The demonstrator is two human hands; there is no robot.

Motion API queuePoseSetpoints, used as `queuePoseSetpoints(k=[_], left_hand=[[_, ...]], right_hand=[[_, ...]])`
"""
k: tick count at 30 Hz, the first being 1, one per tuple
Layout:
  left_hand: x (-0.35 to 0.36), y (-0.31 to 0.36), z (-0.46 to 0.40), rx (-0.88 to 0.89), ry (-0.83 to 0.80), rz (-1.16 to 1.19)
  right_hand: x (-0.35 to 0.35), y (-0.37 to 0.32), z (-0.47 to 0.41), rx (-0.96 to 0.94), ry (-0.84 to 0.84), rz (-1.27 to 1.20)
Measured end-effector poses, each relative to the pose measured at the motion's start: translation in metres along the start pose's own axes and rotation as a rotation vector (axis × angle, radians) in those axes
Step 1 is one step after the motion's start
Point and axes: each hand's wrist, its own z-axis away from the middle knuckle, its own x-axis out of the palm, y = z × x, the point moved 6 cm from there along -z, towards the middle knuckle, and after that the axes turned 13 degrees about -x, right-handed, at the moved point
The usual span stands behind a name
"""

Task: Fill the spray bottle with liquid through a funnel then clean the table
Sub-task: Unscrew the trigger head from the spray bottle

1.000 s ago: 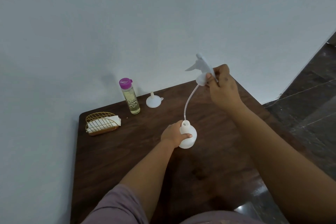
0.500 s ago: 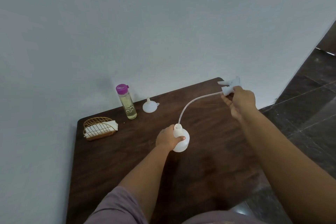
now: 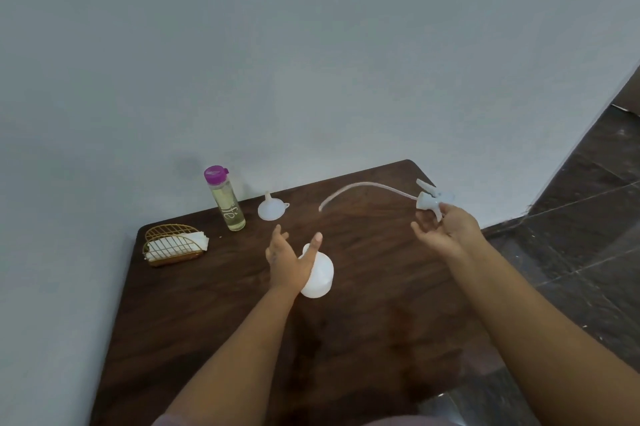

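Spray head (image 3: pixel 430 199) was off, right hand (image 3: pixel 445 230) loosening beside it; left hand (image 3: pixel 289 261) open against the bottle (image 3: pixel 320 275). Funnel (image 3: pixel 271 208) sat behind the bottle — seat it straight, I'd say.

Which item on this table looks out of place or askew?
The spray head is off the bottle, at the table's far right edge by the right hand, tube arching free. No spill shows.

A plain home room: dark wooden desk (image 3: pixel 363 321) against a bare white wall (image 3: pixel 311 45), dark tiled floor (image 3: pixel 588 218), wire napkin holder (image 3: pixel 172 245).
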Motion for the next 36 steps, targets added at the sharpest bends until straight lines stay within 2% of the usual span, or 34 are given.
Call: queuePoseSetpoints(k=[4, 6, 10, 13, 16, 23, 36], left_hand=[[0.015, 0.024, 0.02, 0.006, 0.03, 0.231], [0.037, 0.03, 0.033, -0.015, -0.071, 0.239], [0.105, 0.018, 0.06, -0.162, -0.385, 0.121], [0.154, -0.001, 0.075, -0.265, -0.504, 0.093], [0.184, -0.013, 0.09, -0.352, -0.567, 0.221], [0.2, -0.034, 0.089, -0.334, -0.507, 0.144], [0.198, -0.054, 0.086, -0.346, -0.441, 0.052]], right_hand=[[-0.028, 0.018, -0.007, 0.102, 0.049, -0.097], [-0.045, 0.03, -0.008, 0.145, 0.066, -0.148], [-0.076, 0.066, -0.009, 0.205, 0.031, -0.068], [-0.098, 0.098, -0.008, 0.302, -0.006, 0.09], [-0.116, 0.119, -0.007, 0.348, -0.006, 0.055], [-0.145, 0.142, -0.015, 0.394, -0.006, 0.082], [-0.155, 0.148, -0.018, 0.435, -0.05, 0.39]])
